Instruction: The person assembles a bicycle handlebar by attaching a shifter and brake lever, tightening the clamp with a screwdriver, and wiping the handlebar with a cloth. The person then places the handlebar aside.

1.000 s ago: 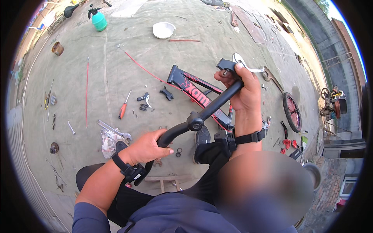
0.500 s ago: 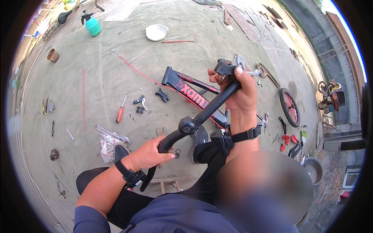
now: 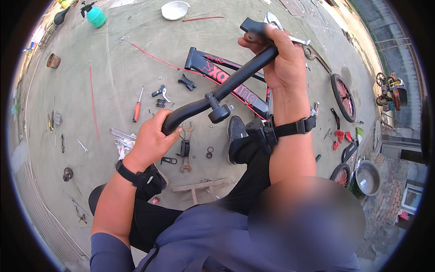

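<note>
A black bicycle handlebar point(image 3: 240, 78) slants across in front of me, above the ground. My left hand point(image 3: 154, 138) is wrapped round its lower left part. At the upper right end, my right hand point(image 3: 286, 54) grips the bar together with a brake lever point(image 3: 273, 21), which has a silver blade and a black body; the palm and fingers hide part of the joint. A round black bell point(image 3: 219, 114) is clamped near the middle of the bar. Beneath and beyond lies a black and red bicycle frame point(image 3: 219, 75).
Around lie another brake lever point(image 3: 161, 93), a screwdriver point(image 3: 137, 111), a double-ended wrench point(image 3: 186, 144), a small wooden stool point(image 3: 199, 185) and a wheel point(image 3: 343, 98). Farther off are a green sprayer point(image 3: 95, 17), a white basin point(image 3: 175, 11) and a grey tub point(image 3: 367, 177).
The handlebar has been turned, so the bell hangs at its lower side. Both hands have moved up in the view, still holding the bar. The view itself has shifted a little.
</note>
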{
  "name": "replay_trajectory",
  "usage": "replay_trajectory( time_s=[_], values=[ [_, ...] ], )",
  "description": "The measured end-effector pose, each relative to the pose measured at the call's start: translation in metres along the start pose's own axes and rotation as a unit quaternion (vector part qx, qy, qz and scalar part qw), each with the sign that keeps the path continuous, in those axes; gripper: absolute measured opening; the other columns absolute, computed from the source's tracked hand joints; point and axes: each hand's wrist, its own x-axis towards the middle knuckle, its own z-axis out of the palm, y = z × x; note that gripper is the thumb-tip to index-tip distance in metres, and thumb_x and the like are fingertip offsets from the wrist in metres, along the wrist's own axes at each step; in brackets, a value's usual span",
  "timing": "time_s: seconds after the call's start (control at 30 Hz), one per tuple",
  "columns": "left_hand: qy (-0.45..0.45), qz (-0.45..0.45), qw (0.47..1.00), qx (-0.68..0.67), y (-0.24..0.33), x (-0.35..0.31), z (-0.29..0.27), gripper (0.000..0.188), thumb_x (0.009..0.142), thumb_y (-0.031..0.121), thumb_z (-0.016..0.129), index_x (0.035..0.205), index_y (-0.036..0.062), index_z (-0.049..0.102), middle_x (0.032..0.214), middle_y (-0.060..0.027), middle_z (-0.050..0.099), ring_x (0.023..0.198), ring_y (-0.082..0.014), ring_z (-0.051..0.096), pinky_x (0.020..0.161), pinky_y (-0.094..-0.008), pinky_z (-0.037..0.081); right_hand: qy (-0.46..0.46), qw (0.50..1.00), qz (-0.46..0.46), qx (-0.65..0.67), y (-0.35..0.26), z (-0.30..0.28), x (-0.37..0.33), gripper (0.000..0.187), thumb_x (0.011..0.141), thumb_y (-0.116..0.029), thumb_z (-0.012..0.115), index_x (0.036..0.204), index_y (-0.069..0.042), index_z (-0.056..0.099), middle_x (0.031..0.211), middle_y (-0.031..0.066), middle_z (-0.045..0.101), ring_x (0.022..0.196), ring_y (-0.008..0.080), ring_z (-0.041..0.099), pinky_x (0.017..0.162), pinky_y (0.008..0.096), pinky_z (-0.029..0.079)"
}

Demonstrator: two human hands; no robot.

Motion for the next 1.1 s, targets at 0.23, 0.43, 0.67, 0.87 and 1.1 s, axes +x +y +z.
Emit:
replay_trajectory(
  time_s=[0.23,0.43,0.67,0.87,1.1],
  values=[
    [-0.249,-0.200,0.880,-0.352,0.013,-0.014,0.015,0.036,0.088,0.013,0.083,0.115,0.0062,0.060,0.085,0.0009,0.061,0.071,-0.0082,0.060,0.063,-0.0262,0.050,-0.171,0.981,-0.018,0.088,-0.009,-0.029,0.005,0.043,0.098,-0.032,0.059,0.106,0.008,0.072,0.097,0.0199,0.078,0.102,0.0394,0.075,0.122,0.0539,0.037],
    [-0.215,-0.155,0.919,-0.293,0.011,-0.013,0.023,0.033,0.089,0.016,0.081,0.112,0.0053,0.061,0.085,-0.0004,0.062,0.071,-0.0116,0.058,0.066,-0.0298,0.050,-0.173,0.975,-0.030,0.135,-0.006,-0.026,-0.003,0.051,0.094,-0.038,0.065,0.104,0.011,0.072,0.096,0.0223,0.077,0.091,0.0383,0.076,0.105,0.0460,0.053],
    [0.127,0.076,0.981,0.124,-0.005,0.003,0.019,0.031,0.088,0.011,0.077,0.115,0.0064,0.061,0.091,-0.0117,0.068,0.081,-0.0319,0.067,0.082,-0.0425,0.054,0.027,0.999,-0.008,0.039,-0.004,-0.012,0.000,0.026,0.100,-0.018,0.063,0.104,0.008,0.069,0.090,0.0178,0.074,0.084,0.0315,0.075,0.088,0.0460,0.063],
    [0.143,0.085,0.974,0.151,-0.005,0.006,0.009,0.032,0.086,0.007,0.078,0.113,0.0063,0.061,0.088,-0.0109,0.067,0.078,-0.0322,0.066,0.080,-0.0448,0.053,0.063,0.998,-0.009,0.024,0.003,-0.014,0.004,0.025,0.100,-0.016,0.063,0.104,0.007,0.069,0.092,0.0170,0.074,0.081,0.0296,0.074,0.085,0.0448,0.064],
    [-0.117,-0.096,0.977,-0.152,0.016,-0.001,-0.001,0.030,0.088,0.011,0.079,0.111,0.0034,0.063,0.087,-0.0014,0.061,0.078,-0.0106,0.055,0.074,-0.0290,0.049,-0.077,0.994,-0.021,0.080,-0.003,-0.040,0.007,0.036,0.099,-0.028,0.062,0.106,0.007,0.071,0.094,0.0181,0.077,0.095,0.0353,0.076,0.103,0.0510,0.053]
  ],
)
